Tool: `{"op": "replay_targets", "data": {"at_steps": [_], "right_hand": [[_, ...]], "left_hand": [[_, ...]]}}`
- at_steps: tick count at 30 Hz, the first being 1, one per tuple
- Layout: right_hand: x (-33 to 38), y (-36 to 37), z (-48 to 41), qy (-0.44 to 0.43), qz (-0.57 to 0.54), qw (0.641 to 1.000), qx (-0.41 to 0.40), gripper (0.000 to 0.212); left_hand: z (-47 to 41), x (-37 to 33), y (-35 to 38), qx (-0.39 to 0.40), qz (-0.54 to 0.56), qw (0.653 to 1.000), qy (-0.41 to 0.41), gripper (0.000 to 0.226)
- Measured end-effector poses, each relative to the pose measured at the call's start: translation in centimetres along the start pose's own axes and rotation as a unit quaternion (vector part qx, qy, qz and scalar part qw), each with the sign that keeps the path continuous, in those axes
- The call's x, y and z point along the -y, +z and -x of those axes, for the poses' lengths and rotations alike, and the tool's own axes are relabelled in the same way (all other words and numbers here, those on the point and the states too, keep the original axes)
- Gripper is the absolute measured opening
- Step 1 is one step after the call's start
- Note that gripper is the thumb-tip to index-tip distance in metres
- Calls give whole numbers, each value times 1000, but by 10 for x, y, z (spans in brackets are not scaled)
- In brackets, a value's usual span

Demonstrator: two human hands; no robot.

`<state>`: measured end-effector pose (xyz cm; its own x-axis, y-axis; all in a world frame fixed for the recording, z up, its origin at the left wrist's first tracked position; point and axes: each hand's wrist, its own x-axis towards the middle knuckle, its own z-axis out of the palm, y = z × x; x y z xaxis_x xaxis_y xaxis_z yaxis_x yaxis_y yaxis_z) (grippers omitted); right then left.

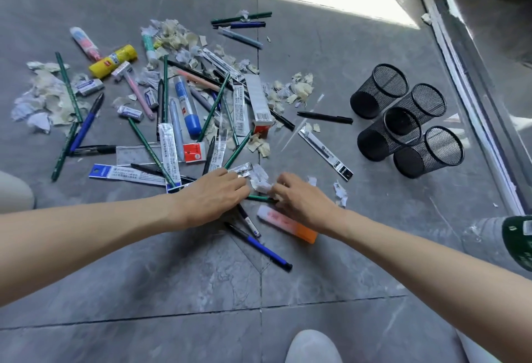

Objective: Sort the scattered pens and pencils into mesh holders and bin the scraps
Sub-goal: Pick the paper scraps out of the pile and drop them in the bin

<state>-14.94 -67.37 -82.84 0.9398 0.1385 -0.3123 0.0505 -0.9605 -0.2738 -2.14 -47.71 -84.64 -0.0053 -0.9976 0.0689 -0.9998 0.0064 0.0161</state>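
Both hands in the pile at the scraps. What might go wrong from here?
1. The left hand and right hand meet at a paper scrap right by a green pencil; a grab may sweep the pencil up and bin it.
2. Clear refill packets look much like wrappers and might be binned as scraps.
3. The four mesh holders stand bunched, touching; dropping pens in could tip one.

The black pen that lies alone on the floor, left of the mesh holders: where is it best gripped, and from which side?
Probably pinch the black pen at mid-barrel, from above, thumb and finger across its narrow width. It lies flat and apart, with bare floor beside its middle on both long sides, so a pinch can close there without touching the mesh holders or nearby scraps.
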Motion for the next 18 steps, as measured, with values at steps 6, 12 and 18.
{"op": "replay_targets", "data": {"at_steps": [6, 12, 18], "right_hand": [[-13, -11, 6, 186, -4, 982, -34, 35], [7, -11, -2, -43, 130, 988, 66, 80], [18, -6, -14, 23, 155, 986, 53, 62]], "left_hand": [[6, 3, -6, 55, -16, 998, 35, 34], [14, 5, -7, 39, 8, 999, 22, 34], [31, 10, -11, 64, 52, 984, -158, 53]]}}
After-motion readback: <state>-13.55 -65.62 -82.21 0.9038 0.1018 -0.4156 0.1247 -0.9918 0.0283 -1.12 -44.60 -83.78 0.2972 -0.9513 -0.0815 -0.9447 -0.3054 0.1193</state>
